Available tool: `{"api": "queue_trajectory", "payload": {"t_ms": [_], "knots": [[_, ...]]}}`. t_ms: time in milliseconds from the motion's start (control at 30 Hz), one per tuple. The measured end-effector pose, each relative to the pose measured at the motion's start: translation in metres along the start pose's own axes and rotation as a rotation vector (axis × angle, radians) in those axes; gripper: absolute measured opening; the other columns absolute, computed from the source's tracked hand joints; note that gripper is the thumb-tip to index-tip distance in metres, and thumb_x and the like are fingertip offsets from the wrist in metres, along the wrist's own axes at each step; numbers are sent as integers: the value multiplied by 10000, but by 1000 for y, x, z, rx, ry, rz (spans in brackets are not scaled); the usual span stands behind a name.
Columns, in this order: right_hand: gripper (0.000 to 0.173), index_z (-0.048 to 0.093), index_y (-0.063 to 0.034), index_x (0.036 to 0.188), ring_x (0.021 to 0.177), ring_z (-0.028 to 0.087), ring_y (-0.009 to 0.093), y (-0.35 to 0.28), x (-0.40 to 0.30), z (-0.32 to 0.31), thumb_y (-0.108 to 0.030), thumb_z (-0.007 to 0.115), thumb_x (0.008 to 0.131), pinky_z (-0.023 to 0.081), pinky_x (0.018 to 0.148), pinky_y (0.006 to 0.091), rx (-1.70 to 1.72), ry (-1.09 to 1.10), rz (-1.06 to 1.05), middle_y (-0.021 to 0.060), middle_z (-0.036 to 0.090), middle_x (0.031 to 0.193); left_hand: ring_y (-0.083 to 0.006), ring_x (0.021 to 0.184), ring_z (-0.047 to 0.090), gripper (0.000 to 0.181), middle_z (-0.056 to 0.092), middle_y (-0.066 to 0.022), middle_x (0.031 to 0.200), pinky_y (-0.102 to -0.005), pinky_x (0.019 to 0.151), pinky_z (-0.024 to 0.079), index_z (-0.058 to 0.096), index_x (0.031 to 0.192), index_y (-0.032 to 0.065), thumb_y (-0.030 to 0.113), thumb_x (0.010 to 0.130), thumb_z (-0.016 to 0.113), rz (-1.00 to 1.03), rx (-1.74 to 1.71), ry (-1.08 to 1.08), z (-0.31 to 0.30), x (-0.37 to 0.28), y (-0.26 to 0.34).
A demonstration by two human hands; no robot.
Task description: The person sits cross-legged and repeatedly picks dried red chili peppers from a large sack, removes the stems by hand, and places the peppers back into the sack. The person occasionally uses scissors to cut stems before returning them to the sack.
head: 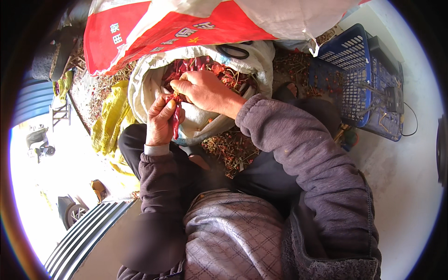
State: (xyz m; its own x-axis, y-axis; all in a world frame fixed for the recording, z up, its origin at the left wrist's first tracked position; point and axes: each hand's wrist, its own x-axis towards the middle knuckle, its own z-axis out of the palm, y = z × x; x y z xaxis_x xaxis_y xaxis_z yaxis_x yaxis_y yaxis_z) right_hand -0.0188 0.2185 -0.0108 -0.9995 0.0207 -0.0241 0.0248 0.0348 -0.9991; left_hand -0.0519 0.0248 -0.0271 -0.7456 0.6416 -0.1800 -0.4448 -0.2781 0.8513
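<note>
My left hand [160, 119] holds dried red chili peppers [176, 120] between thumb and fingers, their wrinkled pods hanging down. Against their upper, yellowish stem end, my right hand [203, 89] pinches with curled thumb and forefinger; its exact grip is partly hidden. Both hands are over the rolled mouth of a white woven sack [143, 75], which stands between my knees. More dried red chilies [229, 75] fill the sack's opening behind my right hand. A dark loop handle [232, 52] lies over the sack's far rim.
A large red-and-white printed woven bag [196, 28] looms beyond the sack. To the right, a blue plastic basket [367, 84] rests on its side by the wall. Yellow woven sacking [113, 119] lies at left. Loose stems and chili bits [229, 150] litter the floor.
</note>
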Motion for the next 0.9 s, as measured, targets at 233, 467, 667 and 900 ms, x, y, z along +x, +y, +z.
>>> {"api": "queue_trajectory", "payload": {"t_ms": [233,467,667,900], "knots": [[281,701,-62,834,726,687,356,17,7,3,-300,581,924,544,660,457,-560,-97,-326,160,663,747,-54,622,538,128,627,-4,744,-199,579,419,669,976,6,123,980,618,-191,421,157,4,-8,14],[396,652,-41,766,581,629,259,-3,25,-38,-373,591,972,473,562,438,-673,186,68,123,640,655,-162,537,626,185,657,-84,721,-271,478,481,636,947,-7,165,1000,593,-230,466,86,-2,-16,18],[315,644,35,1025,669,704,187,-12,-1,-41,-248,507,1021,570,540,319,34,-158,356,136,716,872,-145,697,663,204,678,-108,876,-255,492,507,589,1117,13,13,914,573,-67,559,409,-106,86,-1],[278,644,34,1032,680,689,187,-15,5,-46,-195,494,984,549,576,324,104,-114,305,121,713,862,-330,1065,674,504,686,-208,1191,-400,908,507,660,1237,35,236,794,791,-344,1464,68,-151,162,-30]]}}
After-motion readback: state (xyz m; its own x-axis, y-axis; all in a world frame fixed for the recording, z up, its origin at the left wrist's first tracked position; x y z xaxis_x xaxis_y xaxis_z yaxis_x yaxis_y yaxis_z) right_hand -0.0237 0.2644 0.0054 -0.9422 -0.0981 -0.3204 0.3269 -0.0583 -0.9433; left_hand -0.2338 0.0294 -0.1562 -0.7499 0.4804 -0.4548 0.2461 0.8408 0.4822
